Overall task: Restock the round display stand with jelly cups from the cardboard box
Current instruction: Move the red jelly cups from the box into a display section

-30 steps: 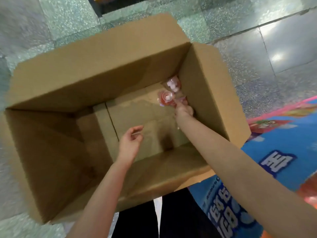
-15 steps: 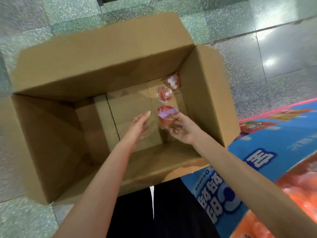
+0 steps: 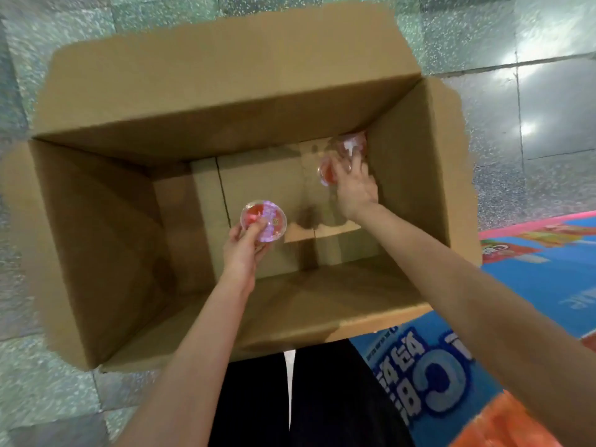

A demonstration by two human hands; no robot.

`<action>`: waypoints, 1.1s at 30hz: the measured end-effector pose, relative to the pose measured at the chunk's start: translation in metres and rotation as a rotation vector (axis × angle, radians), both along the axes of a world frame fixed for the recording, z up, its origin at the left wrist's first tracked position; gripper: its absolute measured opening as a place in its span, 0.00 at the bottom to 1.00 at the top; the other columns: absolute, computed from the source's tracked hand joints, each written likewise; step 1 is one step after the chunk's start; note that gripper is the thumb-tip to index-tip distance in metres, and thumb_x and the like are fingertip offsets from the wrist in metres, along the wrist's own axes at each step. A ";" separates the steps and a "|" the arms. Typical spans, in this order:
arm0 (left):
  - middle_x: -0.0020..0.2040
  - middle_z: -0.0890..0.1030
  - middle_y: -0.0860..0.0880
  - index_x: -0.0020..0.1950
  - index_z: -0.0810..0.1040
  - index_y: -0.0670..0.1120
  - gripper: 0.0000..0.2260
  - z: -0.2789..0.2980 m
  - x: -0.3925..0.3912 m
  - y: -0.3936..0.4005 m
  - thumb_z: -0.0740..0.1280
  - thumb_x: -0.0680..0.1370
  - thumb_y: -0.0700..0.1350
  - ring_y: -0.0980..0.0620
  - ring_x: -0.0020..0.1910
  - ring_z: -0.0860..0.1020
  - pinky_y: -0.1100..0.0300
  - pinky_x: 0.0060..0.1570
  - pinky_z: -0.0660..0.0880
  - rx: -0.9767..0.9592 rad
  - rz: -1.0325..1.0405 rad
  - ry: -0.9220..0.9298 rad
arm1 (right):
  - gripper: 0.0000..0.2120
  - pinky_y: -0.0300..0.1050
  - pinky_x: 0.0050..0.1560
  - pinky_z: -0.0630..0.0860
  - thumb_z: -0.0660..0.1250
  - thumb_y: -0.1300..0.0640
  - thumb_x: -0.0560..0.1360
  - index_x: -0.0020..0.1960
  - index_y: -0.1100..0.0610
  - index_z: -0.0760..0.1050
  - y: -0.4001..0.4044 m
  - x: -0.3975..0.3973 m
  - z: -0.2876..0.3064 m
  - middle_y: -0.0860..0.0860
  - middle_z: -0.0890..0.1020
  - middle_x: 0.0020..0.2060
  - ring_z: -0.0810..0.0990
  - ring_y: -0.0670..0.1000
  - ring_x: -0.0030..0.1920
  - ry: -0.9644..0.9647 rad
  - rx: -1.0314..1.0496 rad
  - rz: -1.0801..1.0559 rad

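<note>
**Box nearly empty, last cups coming out**

Cardboard box on tiled floor, flaps open, bottom mostly bare. Left hand low inside box, fingers curled under one jelly cup, lid up, red w/ purple print. Right hand deep in far right corner, fingers spread over two more cups: red one at fingertips, pale-lidded one just beyond, against wall. Grip there not confirmed: touching, can't tell if closed round either. No other cups seen in box. Display stand not in view, so fill level unknown. Printed blue banner beside box. Judging: unloading close to done; carry to stand and placing left.
</note>
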State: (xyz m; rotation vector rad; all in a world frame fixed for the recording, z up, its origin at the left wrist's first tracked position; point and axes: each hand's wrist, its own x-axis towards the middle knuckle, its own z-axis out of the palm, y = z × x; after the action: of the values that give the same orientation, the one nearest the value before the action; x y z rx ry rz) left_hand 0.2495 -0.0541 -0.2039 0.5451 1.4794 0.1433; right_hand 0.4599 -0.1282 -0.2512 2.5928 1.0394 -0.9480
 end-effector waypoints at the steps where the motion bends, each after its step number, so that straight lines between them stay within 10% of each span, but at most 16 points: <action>1: 0.58 0.80 0.45 0.67 0.73 0.44 0.23 -0.004 -0.004 0.000 0.72 0.74 0.43 0.50 0.55 0.80 0.52 0.58 0.77 0.007 0.006 0.025 | 0.37 0.54 0.67 0.66 0.67 0.64 0.74 0.76 0.50 0.52 0.006 0.002 -0.011 0.61 0.51 0.75 0.56 0.63 0.74 0.011 -0.002 0.000; 9: 0.62 0.78 0.44 0.66 0.74 0.44 0.23 -0.014 -0.010 -0.006 0.74 0.72 0.40 0.48 0.59 0.79 0.58 0.51 0.79 0.006 0.018 0.034 | 0.12 0.49 0.58 0.74 0.62 0.62 0.77 0.58 0.61 0.76 0.018 -0.017 -0.033 0.60 0.75 0.61 0.75 0.59 0.60 0.023 0.034 -0.135; 14: 0.62 0.77 0.43 0.69 0.69 0.44 0.29 0.007 -0.012 -0.003 0.75 0.70 0.41 0.47 0.57 0.79 0.53 0.54 0.79 -0.006 -0.004 0.003 | 0.16 0.48 0.53 0.80 0.73 0.48 0.71 0.50 0.60 0.80 -0.014 -0.045 -0.010 0.55 0.83 0.46 0.83 0.53 0.49 0.104 0.159 -0.775; 18: 0.62 0.78 0.42 0.71 0.66 0.44 0.31 0.037 -0.015 0.002 0.75 0.71 0.42 0.50 0.54 0.80 0.56 0.48 0.80 -0.018 -0.027 -0.018 | 0.20 0.51 0.54 0.80 0.78 0.52 0.65 0.49 0.62 0.76 -0.036 -0.062 0.031 0.59 0.82 0.53 0.82 0.57 0.51 0.475 0.391 -1.372; 21: 0.58 0.81 0.42 0.68 0.69 0.43 0.27 0.066 -0.018 0.004 0.75 0.71 0.42 0.53 0.44 0.82 0.61 0.40 0.79 0.001 -0.091 -0.060 | 0.34 0.41 0.43 0.78 0.78 0.47 0.65 0.63 0.58 0.69 -0.052 -0.079 0.090 0.55 0.80 0.52 0.80 0.50 0.47 0.750 0.609 -1.466; 27: 0.51 0.82 0.45 0.65 0.71 0.41 0.25 0.125 -0.015 0.001 0.75 0.71 0.42 0.53 0.43 0.81 0.57 0.50 0.79 -0.022 -0.266 -0.171 | 0.51 0.50 0.54 0.78 0.82 0.57 0.60 0.75 0.56 0.57 -0.101 -0.123 0.185 0.61 0.69 0.70 0.75 0.58 0.59 1.146 1.306 -1.513; 33: 0.54 0.80 0.42 0.63 0.72 0.41 0.22 0.175 0.005 -0.044 0.73 0.72 0.40 0.51 0.42 0.80 0.60 0.42 0.78 -0.025 -0.528 -0.303 | 0.36 0.63 0.70 0.65 0.78 0.61 0.64 0.68 0.59 0.66 -0.172 -0.169 0.257 0.59 0.75 0.59 0.76 0.61 0.59 1.084 1.570 -1.333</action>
State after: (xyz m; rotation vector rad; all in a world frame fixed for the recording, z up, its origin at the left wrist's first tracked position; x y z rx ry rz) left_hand 0.2545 -0.0978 -0.0284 0.8360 1.0045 -0.1995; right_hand 0.2911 -0.3003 0.0062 4.0424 -0.7310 -2.9757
